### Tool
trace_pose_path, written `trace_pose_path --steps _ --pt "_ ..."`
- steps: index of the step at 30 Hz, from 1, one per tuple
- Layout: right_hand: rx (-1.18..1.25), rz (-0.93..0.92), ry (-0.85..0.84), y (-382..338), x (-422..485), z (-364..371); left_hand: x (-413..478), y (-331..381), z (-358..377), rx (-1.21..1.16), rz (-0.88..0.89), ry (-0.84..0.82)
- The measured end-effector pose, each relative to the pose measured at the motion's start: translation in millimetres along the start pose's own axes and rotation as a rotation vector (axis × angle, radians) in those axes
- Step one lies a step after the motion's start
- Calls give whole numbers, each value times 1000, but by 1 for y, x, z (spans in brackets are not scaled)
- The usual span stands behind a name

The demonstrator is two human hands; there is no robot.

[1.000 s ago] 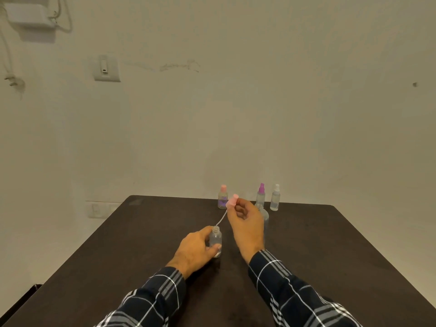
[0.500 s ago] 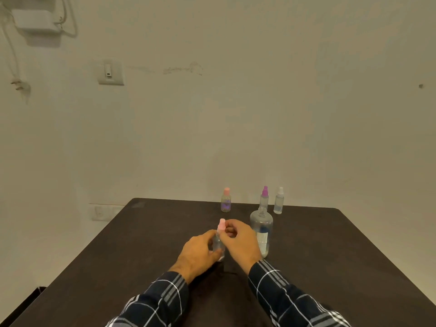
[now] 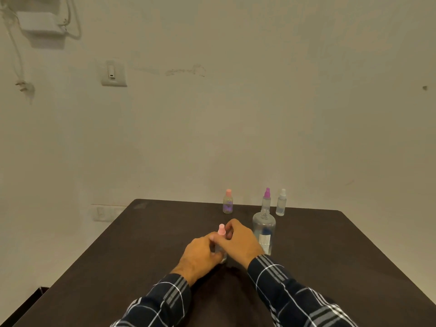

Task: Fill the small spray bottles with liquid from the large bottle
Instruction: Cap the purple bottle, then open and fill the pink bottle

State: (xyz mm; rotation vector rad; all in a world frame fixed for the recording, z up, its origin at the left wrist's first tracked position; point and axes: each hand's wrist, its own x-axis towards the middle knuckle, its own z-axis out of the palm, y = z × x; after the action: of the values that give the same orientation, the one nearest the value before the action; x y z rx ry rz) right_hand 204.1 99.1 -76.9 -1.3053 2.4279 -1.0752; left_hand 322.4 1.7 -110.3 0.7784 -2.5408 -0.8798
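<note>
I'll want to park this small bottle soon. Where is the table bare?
Bare: the table from its left edge to the left hand, and right of the large bottle. Crowded: the far edge, where three spray bottles stand.

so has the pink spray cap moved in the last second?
Yes. The pink spray cap dropped from level with the far pink-topped bottle down onto the small bottle the left hand holds.

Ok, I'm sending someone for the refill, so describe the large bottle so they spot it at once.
On the dark table, look just right of the person's right hand. The large bottle stands upright there, in front of the purple-capped sprayer. It is the widest clear bottle, with an uncapped threaded neck and a white label.
</note>
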Motion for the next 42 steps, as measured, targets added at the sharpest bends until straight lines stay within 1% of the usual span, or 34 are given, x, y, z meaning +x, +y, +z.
trace_pose_path --steps 2,4,7,11,14,19,28,31,34,37,39,41,42 --pt "87 -31 37 3 -3 -2 0 2 -1 26 7 4" --pt "174 -126 64 7 -4 -4 0 4 -2 51 21 9" --pt "185 -212 25 9 -4 -7 -1 4 -2 68 26 2" --pt "137 -171 9 5 2 -10 -1 5 -2 81 23 0" --pt "74 -124 51 -2 3 -6 -1 5 -3 95 17 1" --pt "139 -76 144 -4 -3 3 0 7 -3 102 15 9" --pt "70 -103 22 -1 -7 -5 -1 6 -3 79 6 -11" --pt "54 -101 15 -4 -3 -7 -1 5 -3 82 1 -13" --pt "28 -7 57 -4 1 0 -1 5 -3 66 -1 -8" --pt "19 70 27 -1 1 6 0 6 -3 64 -13 -16" --pt "112 60 16 2 -1 3 0 5 -3 75 -27 -14" --pt "212 -22 7 4 -2 -2 0 4 -4 81 -19 -14" --pt "220 -76 -8 6 -1 -4 0 4 -5 85 -10 -15"
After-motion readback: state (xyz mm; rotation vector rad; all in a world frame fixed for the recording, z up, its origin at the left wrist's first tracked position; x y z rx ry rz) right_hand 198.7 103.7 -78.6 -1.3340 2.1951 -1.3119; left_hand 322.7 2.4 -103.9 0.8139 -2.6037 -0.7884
